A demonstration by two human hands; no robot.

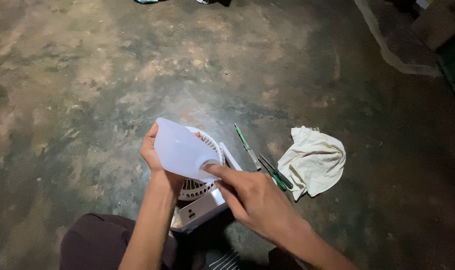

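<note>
We hold a pale, translucent plastic bottle tilted, its neck pointing down and toward our right. Our left hand grasps the bottle's body from the far left side, fingers wrapped behind it. Our right hand meets the neck end, thumb and forefinger closed on the bottle's cap. Directly beneath the grip lies a small white fan, its round grille facing up and its base toward us on the concrete floor. Just to the right of the grip, two green-handled screwdrivers lie on the floor, and beyond them rests a crumpled cream cloth. Below the grip, our dark-clothed knee shows.
</note>
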